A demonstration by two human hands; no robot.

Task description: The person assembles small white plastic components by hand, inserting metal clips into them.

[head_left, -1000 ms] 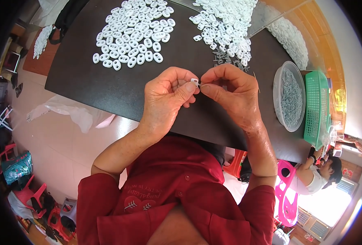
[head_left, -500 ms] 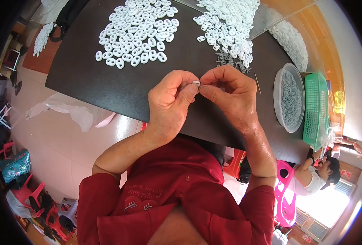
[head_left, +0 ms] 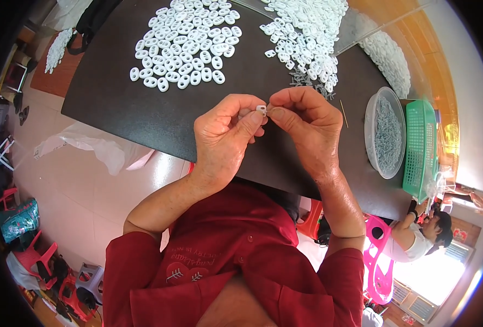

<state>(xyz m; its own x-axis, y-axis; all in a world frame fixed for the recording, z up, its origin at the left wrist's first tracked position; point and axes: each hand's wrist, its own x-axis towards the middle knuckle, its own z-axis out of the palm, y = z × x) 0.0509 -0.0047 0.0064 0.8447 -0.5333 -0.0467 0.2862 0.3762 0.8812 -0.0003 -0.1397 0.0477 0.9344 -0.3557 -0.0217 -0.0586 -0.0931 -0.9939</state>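
Note:
Between thumb and fingers, my left hand (head_left: 222, 139) pinches a small white plastic piece (head_left: 261, 109) with a dark opening in it. Close against its right side, my right hand (head_left: 309, 131) has thumb and forefinger pressed together. Whatever the right fingertips hold is too small to make out. Both hands are over the near part of the dark table (head_left: 121, 106). Beyond them to the left lie many white oval two-hole pieces (head_left: 184, 68), spread flat. Small white pieces (head_left: 309, 49) are heaped beyond my right hand, with short grey pins (head_left: 301, 79) at the heap's near edge.
Right of my hands stand a clear round tub (head_left: 369, 131) of grey metal pins and a green plastic basket (head_left: 420, 147). A thin stick (head_left: 344, 113) lies before the tub. Another person (head_left: 421, 234) sits at lower right near a pink chair (head_left: 380, 272). Plastic sheeting (head_left: 97, 150) hangs at left.
My fingertips have parted slightly, and more of the white piece shows in my left hand. My left hand has shifted a little to the left.

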